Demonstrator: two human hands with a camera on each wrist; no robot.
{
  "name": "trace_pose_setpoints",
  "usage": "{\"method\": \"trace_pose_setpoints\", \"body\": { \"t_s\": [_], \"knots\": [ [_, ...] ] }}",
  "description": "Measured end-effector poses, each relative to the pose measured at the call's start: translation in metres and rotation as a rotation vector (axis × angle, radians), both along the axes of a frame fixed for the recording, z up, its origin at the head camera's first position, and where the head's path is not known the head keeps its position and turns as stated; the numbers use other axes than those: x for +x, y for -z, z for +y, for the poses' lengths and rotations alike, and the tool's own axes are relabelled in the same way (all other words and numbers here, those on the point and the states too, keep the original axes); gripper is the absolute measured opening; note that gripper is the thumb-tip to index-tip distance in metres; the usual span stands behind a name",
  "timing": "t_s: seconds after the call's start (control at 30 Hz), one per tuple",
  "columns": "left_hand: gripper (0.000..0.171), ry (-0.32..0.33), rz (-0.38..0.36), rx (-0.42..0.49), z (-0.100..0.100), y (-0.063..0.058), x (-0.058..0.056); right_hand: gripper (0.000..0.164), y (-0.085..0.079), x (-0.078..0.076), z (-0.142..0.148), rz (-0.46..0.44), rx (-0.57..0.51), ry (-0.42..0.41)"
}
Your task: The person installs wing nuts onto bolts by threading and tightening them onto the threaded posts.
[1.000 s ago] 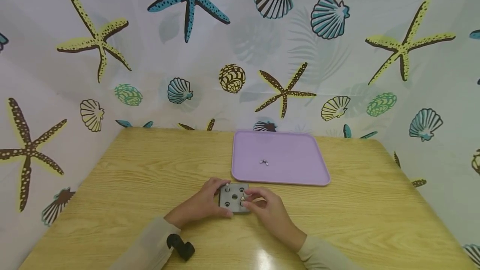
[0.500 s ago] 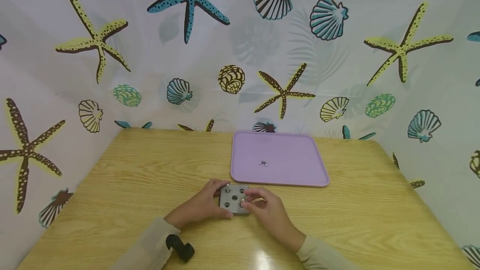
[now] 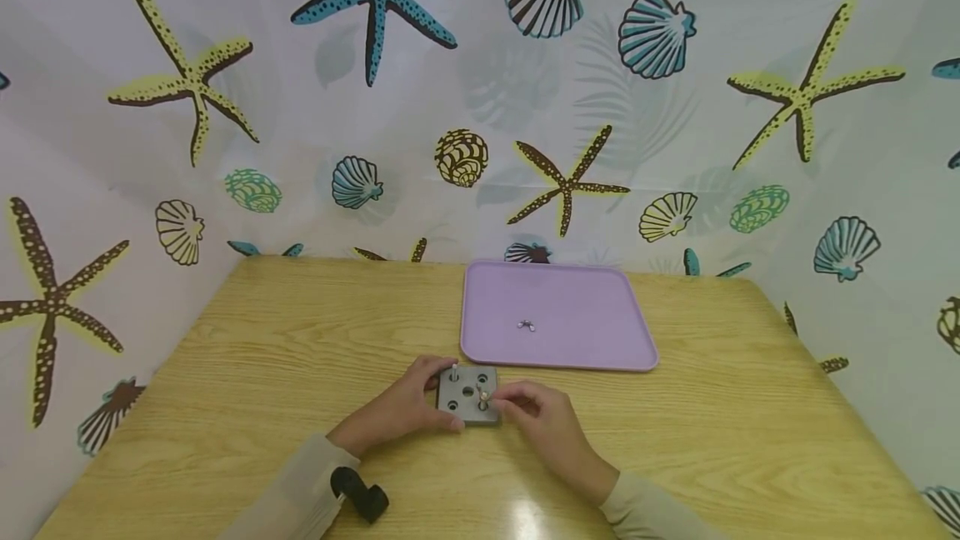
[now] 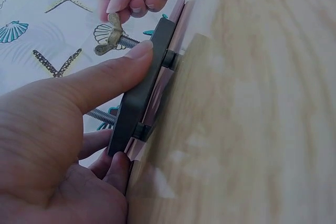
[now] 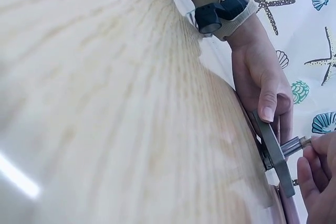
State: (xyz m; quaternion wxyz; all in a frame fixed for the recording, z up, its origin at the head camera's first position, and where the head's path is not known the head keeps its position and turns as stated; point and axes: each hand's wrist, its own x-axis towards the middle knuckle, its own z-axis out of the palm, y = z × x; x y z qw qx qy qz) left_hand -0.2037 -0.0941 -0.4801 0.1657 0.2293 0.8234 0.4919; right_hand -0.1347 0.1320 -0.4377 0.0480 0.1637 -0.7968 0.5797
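My left hand grips a grey square metal plate at its left side, thumb along the near edge. Several holes show in the plate, and two threaded bolts stand up from it. One bolt is at the far left corner with no nut visible. On the near right bolt sits a brass-coloured wing nut, near the bolt's top. My right hand pinches one wing of that nut between thumb and finger. In the right wrist view the fingers partly hide the nut.
A lilac tray lies behind the plate, with a small silvery wing nut on it. The wood-grain table meets a curtain printed with shells and starfish. A black camera mount sits on the left sleeve.
My right hand has drawn back slightly to the right, and the wing nut has turned, with more of it showing. The left hand keeps its hold on the plate.
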Motion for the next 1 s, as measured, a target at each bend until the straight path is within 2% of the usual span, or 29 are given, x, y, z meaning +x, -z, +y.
{"method": "trace_pose_setpoints", "body": {
  "t_s": [0.13, 0.3, 0.47, 0.77, 1.0],
  "knots": [
    [0.092, -0.002, 0.008, 0.002, 0.0003, -0.0013, 0.0003, 0.013, 0.0002, -0.0017, -0.0010, 0.004, 0.005, -0.013],
    [0.093, 0.006, 0.011, 0.002, 0.0024, -0.0049, 0.0013, 0.027, 0.0017, -0.0050, -0.0036, 0.055, 0.012, -0.002],
    [0.091, 0.000, -0.017, 0.006, 0.0031, -0.0055, 0.0016, 0.034, 0.0018, -0.0077, -0.0070, 0.024, -0.016, -0.013],
    [0.094, -0.012, -0.027, -0.015, 0.0038, -0.0025, 0.0001, 0.031, 0.0028, -0.0078, -0.0050, 0.048, -0.006, 0.004],
    [0.095, -0.025, -0.056, -0.023, 0.0030, -0.0035, 0.0004, 0.015, 0.0031, -0.0038, 0.0003, 0.021, 0.007, 0.023]
  ]
}}
